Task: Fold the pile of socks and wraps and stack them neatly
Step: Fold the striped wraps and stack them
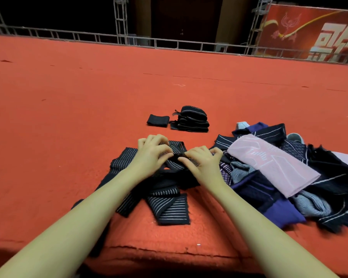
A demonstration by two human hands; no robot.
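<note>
Red felt covers the table (69, 117), and on it, from largest to smallest: the loose pile (285, 173) of socks and wraps at right, the striped black wrap (165, 203) sprawled in several loops under the hands, the finished stack (191, 119) farther back, and one folded piece (158, 120) just beside it. Risk, as I judge it: the wrap's long tails lie crossed over each other, so a fold started here may drag a loop askew or bunch unevenly; the stretchy band could also spring back. Left hand (152, 152) and right hand (201, 160) both have fingers curled, pinching the wrap's middle section, thumbs nearly meeting.
</note>
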